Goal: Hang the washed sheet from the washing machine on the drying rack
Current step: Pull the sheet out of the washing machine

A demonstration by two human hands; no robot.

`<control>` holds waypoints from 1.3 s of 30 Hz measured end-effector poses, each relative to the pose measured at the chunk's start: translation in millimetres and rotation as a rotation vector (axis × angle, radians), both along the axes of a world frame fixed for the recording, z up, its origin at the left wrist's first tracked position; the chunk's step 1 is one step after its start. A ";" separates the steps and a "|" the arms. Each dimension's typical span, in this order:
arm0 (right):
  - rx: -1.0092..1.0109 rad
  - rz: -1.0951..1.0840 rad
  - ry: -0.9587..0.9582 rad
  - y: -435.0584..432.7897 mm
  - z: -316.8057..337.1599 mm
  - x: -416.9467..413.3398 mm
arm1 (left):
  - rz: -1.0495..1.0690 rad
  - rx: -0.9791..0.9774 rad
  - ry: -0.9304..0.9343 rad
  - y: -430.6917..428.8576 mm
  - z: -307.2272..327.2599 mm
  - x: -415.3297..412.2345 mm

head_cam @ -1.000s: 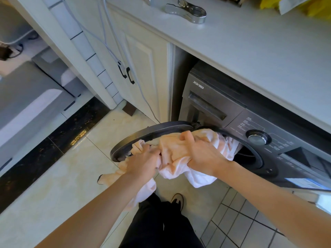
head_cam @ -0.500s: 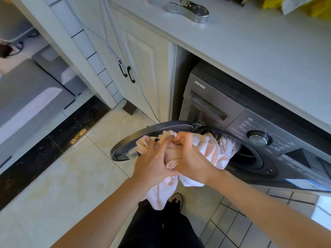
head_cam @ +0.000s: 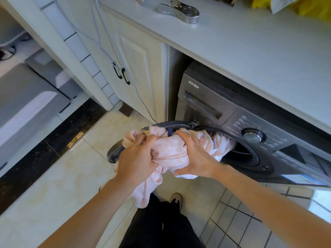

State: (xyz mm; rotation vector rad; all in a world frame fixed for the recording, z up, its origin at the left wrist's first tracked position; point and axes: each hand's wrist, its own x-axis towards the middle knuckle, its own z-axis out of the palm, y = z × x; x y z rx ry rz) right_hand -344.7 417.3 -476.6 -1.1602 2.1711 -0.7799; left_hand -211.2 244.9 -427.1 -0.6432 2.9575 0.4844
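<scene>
Nearest to us, a loose tail of the sheet [head_cam: 170, 154] hangs below our hands toward the dark trousers [head_cam: 161, 226] and shoe [head_cam: 176, 198]. Our left hand [head_cam: 136, 158] is clenched on the bunched cloth at its left end. Our right hand [head_cam: 195, 156] clamps the bundle from the right, thumb under, fingers over the top.

The bundle runs left to right between the two hands. Its far right end trails into the drum opening [head_cam: 240, 151] of the washing machine [head_cam: 268, 133], so part of the sheet is, in our judgement, not yet out. The right hand is nearer the opening. The pull must run away from the machine, toward us and to the left.

The open door [head_cam: 114, 154] lies directly beneath and behind the left hand; the hanging tail could catch on it. Above, the countertop [head_cam: 250, 51] overhangs the machine. No drying rack is in view.
</scene>
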 end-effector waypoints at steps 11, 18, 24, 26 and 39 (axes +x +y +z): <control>0.233 0.036 -0.052 -14.3 -29.5 -8.5 | 0.061 0.212 0.245 -11.6 37.5 4.7; 0.247 -0.016 -0.128 -35.3 -52.9 0.0 | 0.166 0.395 0.336 -10.6 41.6 0.3; 0.198 -0.092 -0.165 -30.0 -47.4 -15.1 | 0.239 0.407 0.345 -21.9 37.9 4.5; 0.209 -0.050 -0.157 -23.8 -42.6 -21.5 | 0.250 0.362 0.326 -27.8 33.7 8.5; 0.110 0.421 0.451 31.4 6.0 -50.2 | 0.213 0.045 -0.041 -61.3 -15.1 16.3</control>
